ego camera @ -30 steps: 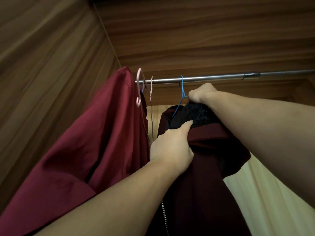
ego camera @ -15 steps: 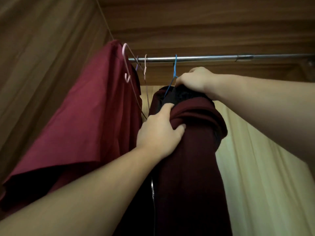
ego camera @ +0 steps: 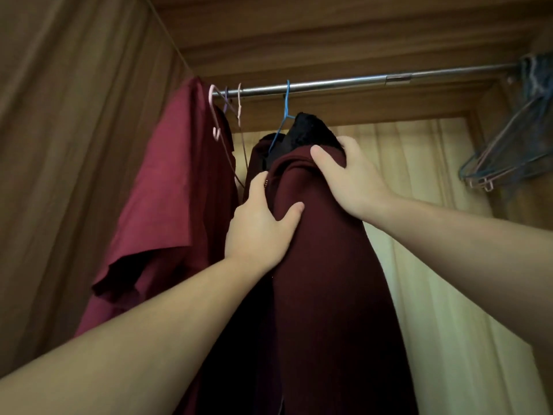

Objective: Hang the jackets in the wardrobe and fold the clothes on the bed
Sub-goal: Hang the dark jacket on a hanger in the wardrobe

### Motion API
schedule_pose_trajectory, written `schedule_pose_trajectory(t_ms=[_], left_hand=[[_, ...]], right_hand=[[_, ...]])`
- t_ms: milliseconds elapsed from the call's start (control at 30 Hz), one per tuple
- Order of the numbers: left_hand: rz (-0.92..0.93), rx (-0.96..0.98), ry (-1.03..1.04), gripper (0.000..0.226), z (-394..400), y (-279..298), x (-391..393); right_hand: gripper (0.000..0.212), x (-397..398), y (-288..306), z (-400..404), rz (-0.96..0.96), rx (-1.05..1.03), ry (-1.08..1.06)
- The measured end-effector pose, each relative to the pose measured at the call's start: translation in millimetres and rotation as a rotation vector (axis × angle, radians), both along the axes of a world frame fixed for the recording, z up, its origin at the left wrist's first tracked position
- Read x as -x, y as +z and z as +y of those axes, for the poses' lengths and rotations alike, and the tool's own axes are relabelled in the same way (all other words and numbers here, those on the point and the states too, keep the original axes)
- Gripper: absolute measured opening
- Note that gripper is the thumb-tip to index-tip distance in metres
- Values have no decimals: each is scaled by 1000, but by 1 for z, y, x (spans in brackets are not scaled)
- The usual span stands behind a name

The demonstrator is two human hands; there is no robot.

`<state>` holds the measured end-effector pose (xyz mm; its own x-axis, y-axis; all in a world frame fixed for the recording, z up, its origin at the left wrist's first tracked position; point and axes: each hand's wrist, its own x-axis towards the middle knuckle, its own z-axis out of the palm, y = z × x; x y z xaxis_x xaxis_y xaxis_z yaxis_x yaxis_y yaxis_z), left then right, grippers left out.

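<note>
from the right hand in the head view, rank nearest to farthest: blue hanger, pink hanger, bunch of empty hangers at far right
From the right hand:
1. blue hanger, just up-left, carrying the dark jacket.
2. pink hanger, farther left on the rail.
3. bunch of empty hangers, far right.

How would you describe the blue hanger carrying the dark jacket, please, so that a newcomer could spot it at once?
Find the metal rail running across the top of the wardrobe. Near its left end several hooks sit close together; the blue hanger is the rightmost of these, holding the dark maroon jacket that both hands touch. Its neighbours are pink hangers, and the other blue ones bunch empty at the far right.
</note>
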<state>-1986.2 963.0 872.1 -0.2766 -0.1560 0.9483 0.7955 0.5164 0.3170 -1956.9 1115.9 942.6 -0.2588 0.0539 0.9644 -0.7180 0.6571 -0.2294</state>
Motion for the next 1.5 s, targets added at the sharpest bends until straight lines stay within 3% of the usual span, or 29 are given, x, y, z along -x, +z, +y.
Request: schedule_pose_trajectory(t_ms=[133,433,733,967,1267,1500], left_hand=[[-46,38,-63,68,-5,-7,-23],[-189,174,-275,78,-38,-55,-69],[-312,438,-314,64,-62,-141,-117],[-315,669,-268,59,-22,-206,-178],[-296,856,-405,63,33,-247,-294],[-165,1036,-535,54,91,-288,-379]], right_hand=[[37,-33,-9,0,-43,-42,-49],[81,-98,-59,-32,-186,-3,-405],[73,-172,-162,-49,-391,141,-498],[67,-271,-232,-31,-627,-199,-874],[70,-428,-305,17,-844,-129,-994],[67,-558,-352,31,-982,-37,-1285]])
